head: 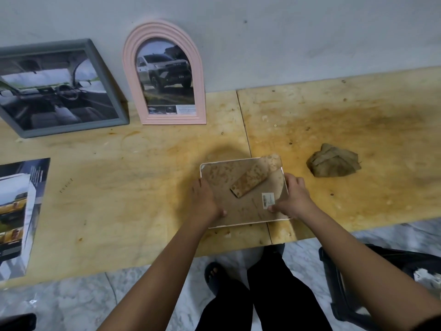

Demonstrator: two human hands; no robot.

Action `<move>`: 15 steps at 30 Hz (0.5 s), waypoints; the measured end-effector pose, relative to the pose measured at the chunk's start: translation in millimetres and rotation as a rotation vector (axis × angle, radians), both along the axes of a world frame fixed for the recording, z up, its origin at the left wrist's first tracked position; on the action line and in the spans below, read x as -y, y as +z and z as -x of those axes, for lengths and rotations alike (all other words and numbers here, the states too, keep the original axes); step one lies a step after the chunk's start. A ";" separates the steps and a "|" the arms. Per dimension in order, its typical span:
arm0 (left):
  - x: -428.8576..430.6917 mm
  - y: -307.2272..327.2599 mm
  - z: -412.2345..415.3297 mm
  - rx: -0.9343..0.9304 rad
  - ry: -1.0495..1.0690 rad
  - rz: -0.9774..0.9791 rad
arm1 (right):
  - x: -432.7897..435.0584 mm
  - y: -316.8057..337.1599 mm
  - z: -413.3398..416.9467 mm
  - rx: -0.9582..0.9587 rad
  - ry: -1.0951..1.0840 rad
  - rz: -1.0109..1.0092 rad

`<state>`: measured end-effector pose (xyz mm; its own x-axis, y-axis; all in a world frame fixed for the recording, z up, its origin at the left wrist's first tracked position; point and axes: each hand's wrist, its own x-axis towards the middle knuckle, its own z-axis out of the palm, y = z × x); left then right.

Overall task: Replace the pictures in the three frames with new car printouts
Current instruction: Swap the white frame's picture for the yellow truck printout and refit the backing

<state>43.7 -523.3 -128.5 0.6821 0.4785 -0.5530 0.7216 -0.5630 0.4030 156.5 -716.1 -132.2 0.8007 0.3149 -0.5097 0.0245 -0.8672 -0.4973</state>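
The white-rimmed rectangular frame [248, 211] lies face down by the plywood desk's [143, 187] near edge, with the left hand [206, 201] and right hand [294, 198] gripping its sides. The next move is probably to free the brown backing board [220, 174] and swap in the glossy car printout [16, 211] lying far left.

A stained plywood tabletop [143, 187] spreads beneath the left hand [206, 199] and right hand [296, 198]. A crumpled brown lump [334, 161], cloth or paper, lies near the right hand, apart from it. Beyond the hands stands a grey wall [286, 44]; below them, marbled floor [71, 302] and a black object [346, 283].
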 end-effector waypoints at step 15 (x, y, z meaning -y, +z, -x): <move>-8.4 8.9 -32.5 -0.279 -0.634 -0.044 | -9.5 12.5 -13.4 0.063 0.474 0.350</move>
